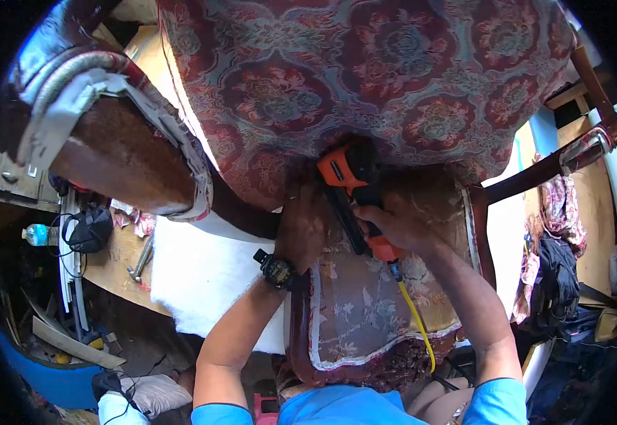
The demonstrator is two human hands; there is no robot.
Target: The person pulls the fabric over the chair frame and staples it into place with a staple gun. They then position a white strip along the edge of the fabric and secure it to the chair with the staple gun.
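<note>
My right hand [386,225] is wrapped round the handle of an orange and black staple gun [340,170], and a yellow hose [414,315] runs from its base. The tool's head meets the lower edge of red and blue patterned fabric [280,92] on a chair back. My left hand [303,227], with a watch on its wrist, lies at the fabric's lower left edge beside the tool; its fingertips are in shadow. Under both hands is the chair seat [358,312], covered in floral fabric with a white border.
Wooden armrests flank the seat, the left one [124,156] with torn padding. White wadding [202,276] lies on the table [110,276] at left, near a hammer [140,261]. A bottle [36,234] and black bag [90,228] are further left. Another dark bag [557,276] is at right.
</note>
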